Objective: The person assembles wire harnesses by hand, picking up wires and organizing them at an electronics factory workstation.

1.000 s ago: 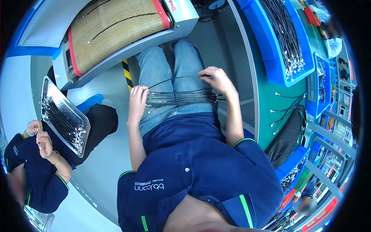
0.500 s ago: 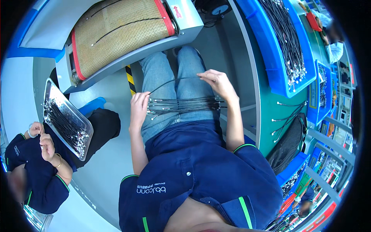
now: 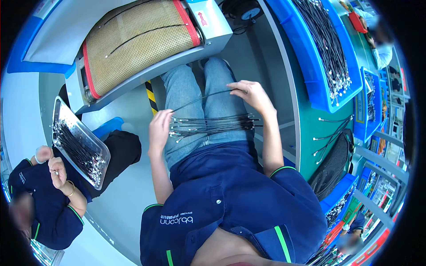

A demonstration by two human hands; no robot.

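A thin black cable (image 3: 202,98) stretches between my two hands above my thighs. Its left end is pinched in the closed fingers of my left hand (image 3: 160,128). The fingertips of my right hand (image 3: 251,94) close on the other end, a little higher up. Across my lap, below that cable, lies a loose bundle of several black cables (image 3: 211,124) with small pale connectors at the ends. The bundle runs from beside my left hand to below my right hand, resting on my jeans.
Ahead on the left is a conveyor belt (image 3: 146,37) with black cables on it. A blue bin (image 3: 326,95) of cables stands on the green table (image 3: 306,153) at right, near loose cables and a black mesh bag (image 3: 333,170). At left a co-worker has a metal tray (image 3: 106,153) of cables.
The held cable has gone from a bowed curve to a nearly straight line between my hands. On the belt the cables have shifted slightly. The co-worker's hands have moved apart.
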